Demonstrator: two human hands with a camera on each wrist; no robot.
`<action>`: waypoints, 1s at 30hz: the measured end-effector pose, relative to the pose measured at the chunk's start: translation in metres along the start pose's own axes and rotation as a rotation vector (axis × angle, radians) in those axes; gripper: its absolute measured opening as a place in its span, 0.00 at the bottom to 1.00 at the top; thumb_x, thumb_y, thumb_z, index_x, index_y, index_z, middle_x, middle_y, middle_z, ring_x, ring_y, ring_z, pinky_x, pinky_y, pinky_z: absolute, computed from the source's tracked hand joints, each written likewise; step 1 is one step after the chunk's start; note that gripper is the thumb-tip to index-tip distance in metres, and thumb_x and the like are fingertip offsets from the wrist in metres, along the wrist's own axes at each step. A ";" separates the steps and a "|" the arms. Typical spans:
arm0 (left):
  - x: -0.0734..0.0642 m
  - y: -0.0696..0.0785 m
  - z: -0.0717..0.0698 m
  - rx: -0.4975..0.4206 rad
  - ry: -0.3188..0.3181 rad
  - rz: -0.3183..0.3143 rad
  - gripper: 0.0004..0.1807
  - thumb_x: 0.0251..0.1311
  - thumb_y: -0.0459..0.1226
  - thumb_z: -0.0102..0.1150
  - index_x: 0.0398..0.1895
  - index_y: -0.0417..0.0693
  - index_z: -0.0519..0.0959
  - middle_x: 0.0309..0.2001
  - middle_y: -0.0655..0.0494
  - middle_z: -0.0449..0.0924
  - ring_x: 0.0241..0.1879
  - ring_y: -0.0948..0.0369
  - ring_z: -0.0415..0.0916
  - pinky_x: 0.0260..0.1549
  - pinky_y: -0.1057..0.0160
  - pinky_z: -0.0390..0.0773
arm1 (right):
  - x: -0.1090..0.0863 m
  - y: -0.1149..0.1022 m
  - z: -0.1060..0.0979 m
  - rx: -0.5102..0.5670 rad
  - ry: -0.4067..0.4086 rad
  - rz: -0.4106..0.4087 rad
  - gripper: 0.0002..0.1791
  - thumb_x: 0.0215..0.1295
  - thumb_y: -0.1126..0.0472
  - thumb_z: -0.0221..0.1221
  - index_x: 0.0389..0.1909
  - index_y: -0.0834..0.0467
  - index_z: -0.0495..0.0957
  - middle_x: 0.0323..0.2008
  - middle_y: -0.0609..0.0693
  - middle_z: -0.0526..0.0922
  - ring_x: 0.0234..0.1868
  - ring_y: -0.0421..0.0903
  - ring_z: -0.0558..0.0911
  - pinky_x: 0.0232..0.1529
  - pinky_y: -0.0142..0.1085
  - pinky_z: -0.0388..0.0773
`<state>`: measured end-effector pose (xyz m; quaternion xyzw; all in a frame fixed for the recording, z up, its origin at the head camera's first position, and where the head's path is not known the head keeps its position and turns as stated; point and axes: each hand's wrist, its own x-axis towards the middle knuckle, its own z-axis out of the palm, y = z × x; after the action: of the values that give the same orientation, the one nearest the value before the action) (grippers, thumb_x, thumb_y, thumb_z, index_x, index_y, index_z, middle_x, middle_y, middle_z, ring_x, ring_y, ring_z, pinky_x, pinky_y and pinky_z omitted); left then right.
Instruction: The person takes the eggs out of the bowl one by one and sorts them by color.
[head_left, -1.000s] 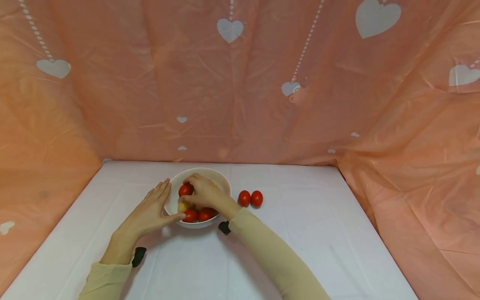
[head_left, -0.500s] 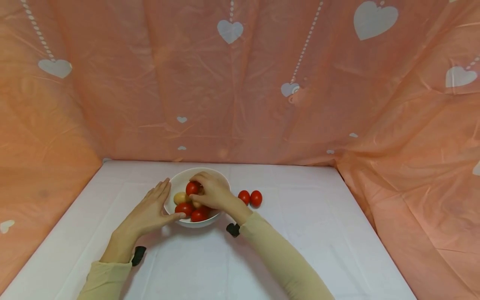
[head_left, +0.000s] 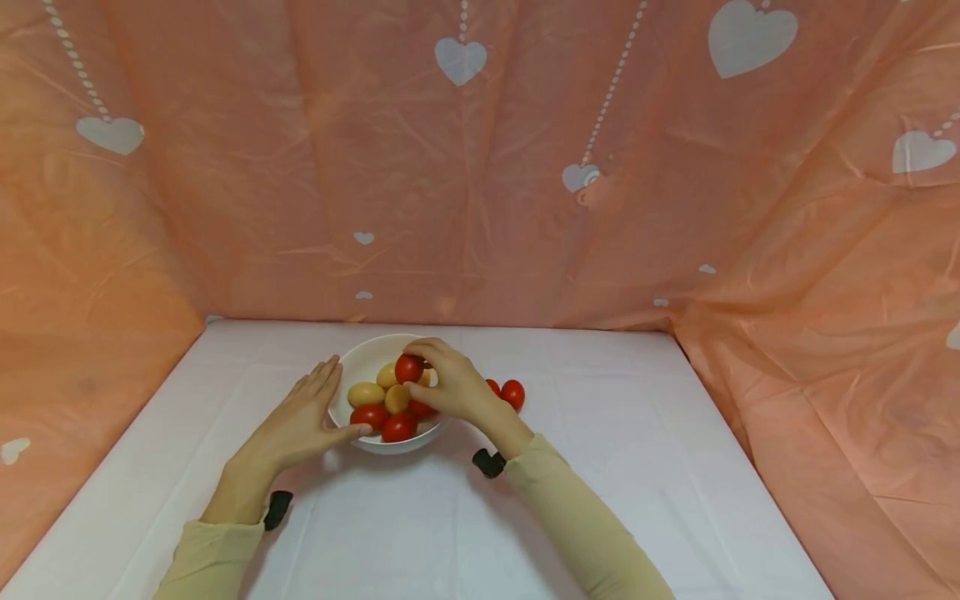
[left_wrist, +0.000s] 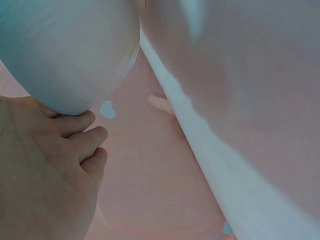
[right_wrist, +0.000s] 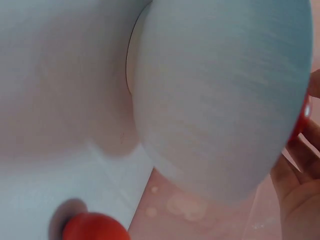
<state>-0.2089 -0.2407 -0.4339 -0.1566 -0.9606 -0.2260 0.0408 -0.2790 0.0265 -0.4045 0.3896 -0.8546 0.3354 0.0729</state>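
Note:
A white bowl (head_left: 358,367) holds several red cherry tomatoes and several yellow oval fruits (head_left: 366,395). Between thumb and fingers, my right hand (head_left: 453,383) pinches a red cherry tomato (head_left: 408,368) over the right part of the bowl. In the right wrist view the bowl's outer wall (right_wrist: 220,100) hides most of that hand. My left hand (head_left: 300,425) rests against the bowl's left side, fingers straight along the rim and thumb at the front edge. The left wrist view shows its fingers touching the bowl's underside.
Two red cherry tomatoes (head_left: 513,395) lie on the white tablecloth (head_left: 390,517) right of the bowl, one partly hidden by my right hand. An orange-pink sheet with hearts (head_left: 480,208) hangs behind the table and along both sides.
My right hand has moved rightward and up inside the bowl with the red cherry tomato, uncovering more yellow fruits. Fruits in the bowl have shifted. My left hand stays put.

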 end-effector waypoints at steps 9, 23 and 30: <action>0.000 -0.001 0.001 -0.001 0.003 -0.004 0.66 0.58 0.69 0.65 0.78 0.24 0.52 0.81 0.31 0.45 0.80 0.35 0.45 0.78 0.36 0.47 | -0.019 0.014 -0.012 -0.014 0.109 -0.014 0.27 0.62 0.64 0.71 0.62 0.63 0.79 0.64 0.55 0.79 0.61 0.51 0.81 0.63 0.40 0.80; -0.001 0.000 0.000 -0.015 -0.004 -0.011 0.66 0.58 0.68 0.65 0.78 0.23 0.51 0.81 0.31 0.45 0.80 0.35 0.43 0.78 0.37 0.46 | -0.047 0.041 -0.030 0.001 0.220 -0.006 0.29 0.59 0.69 0.71 0.63 0.66 0.78 0.62 0.58 0.80 0.53 0.53 0.85 0.55 0.42 0.85; -0.002 0.001 0.000 -0.011 0.003 -0.006 0.65 0.59 0.68 0.65 0.78 0.24 0.52 0.81 0.31 0.45 0.80 0.35 0.44 0.78 0.37 0.47 | -0.061 0.056 -0.040 -0.005 0.243 0.042 0.28 0.59 0.70 0.70 0.62 0.66 0.78 0.62 0.58 0.80 0.53 0.54 0.85 0.57 0.46 0.84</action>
<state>-0.2067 -0.2405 -0.4342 -0.1534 -0.9598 -0.2314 0.0407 -0.2830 0.1158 -0.4268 0.3280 -0.8482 0.3794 0.1700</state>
